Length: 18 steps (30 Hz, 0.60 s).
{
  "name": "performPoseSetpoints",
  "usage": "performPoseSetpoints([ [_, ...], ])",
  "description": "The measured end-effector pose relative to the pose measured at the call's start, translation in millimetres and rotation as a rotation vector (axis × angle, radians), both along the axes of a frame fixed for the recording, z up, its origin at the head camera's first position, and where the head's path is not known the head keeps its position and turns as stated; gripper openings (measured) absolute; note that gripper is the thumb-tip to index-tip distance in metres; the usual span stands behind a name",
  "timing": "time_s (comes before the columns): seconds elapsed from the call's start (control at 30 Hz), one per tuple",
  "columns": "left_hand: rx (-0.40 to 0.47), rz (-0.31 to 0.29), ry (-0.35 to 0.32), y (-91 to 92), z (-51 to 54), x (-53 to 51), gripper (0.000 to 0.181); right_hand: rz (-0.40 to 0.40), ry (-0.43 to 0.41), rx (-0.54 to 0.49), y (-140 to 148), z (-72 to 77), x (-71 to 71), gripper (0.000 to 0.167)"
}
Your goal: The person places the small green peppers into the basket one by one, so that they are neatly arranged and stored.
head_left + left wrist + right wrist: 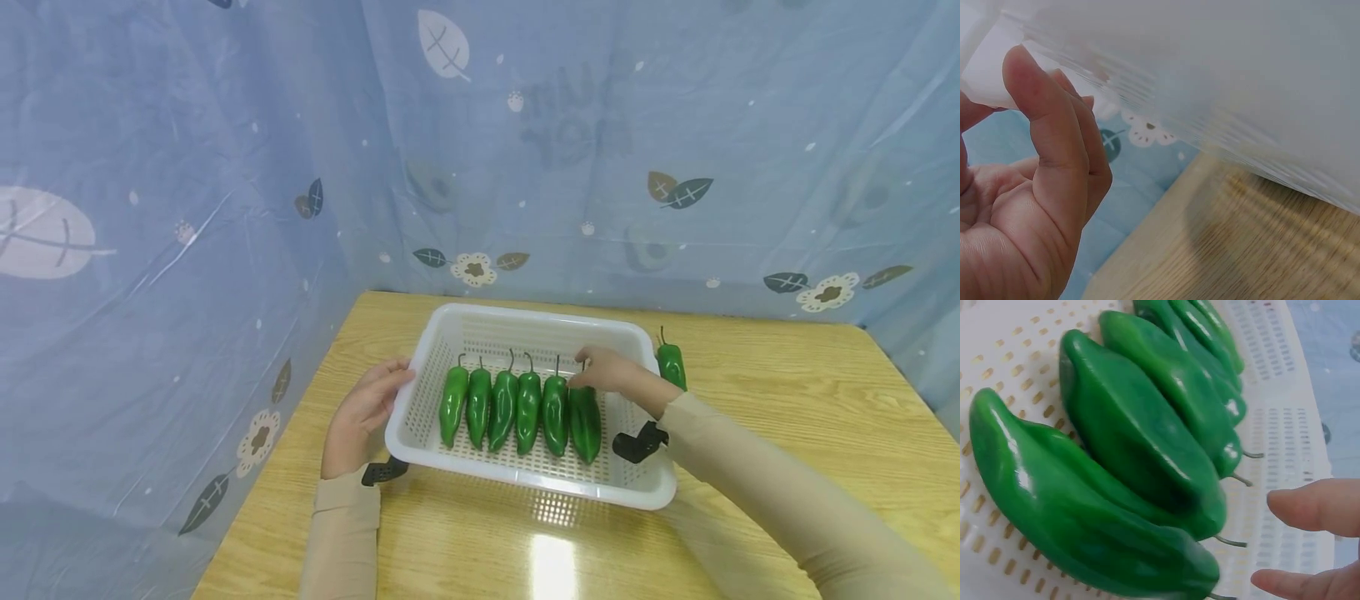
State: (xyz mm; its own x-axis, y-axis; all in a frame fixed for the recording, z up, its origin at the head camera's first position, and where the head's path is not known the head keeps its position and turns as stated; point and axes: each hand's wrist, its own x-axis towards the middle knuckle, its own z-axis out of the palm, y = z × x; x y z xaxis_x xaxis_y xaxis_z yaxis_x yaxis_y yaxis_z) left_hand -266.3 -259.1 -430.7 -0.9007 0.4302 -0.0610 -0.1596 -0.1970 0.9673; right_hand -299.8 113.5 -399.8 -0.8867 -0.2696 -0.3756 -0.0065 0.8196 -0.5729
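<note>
A white plastic basket [525, 479] with slotted walls and floor holds several green peppers [528, 412] in a side-by-side row, stems pointing away from me. My left hand [369, 408] grips the basket's left rim; in the left wrist view its fingers [1060, 137] bend up against the white plastic. Over the stem end of the rightmost pepper [585, 425] is my right hand [611, 371]. In the right wrist view, the thumb and finger [1313, 506] of that hand stand apart just beyond the stems, with nothing between them.
Another green pepper [671, 364] lies on the wooden table [787, 400], just outside the basket's right side and partly hidden by my right arm. A blue patterned curtain [525, 167] hangs along the back and left edges of the table. A black wrist mount [641, 443] hangs over the basket's right end.
</note>
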Motion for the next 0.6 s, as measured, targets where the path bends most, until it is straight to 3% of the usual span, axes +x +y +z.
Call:
performPoseSetpoints([
  [0.23,-0.022,0.023,-0.011,0.9,0.6,0.9,0.035,-0.013,-0.009,-0.113,14,26.6,0.5,0.062],
  [0.47,-0.009,0.013,-0.019,0.9,0.2,0.7,0.033,-0.010,0.120,-0.200,33,47.9,0.7,0.062],
  [0.6,-0.005,0.011,-0.030,0.7,0.8,0.9,0.034,-0.028,0.155,-0.199,46,59.4,-1.5,0.062],
])
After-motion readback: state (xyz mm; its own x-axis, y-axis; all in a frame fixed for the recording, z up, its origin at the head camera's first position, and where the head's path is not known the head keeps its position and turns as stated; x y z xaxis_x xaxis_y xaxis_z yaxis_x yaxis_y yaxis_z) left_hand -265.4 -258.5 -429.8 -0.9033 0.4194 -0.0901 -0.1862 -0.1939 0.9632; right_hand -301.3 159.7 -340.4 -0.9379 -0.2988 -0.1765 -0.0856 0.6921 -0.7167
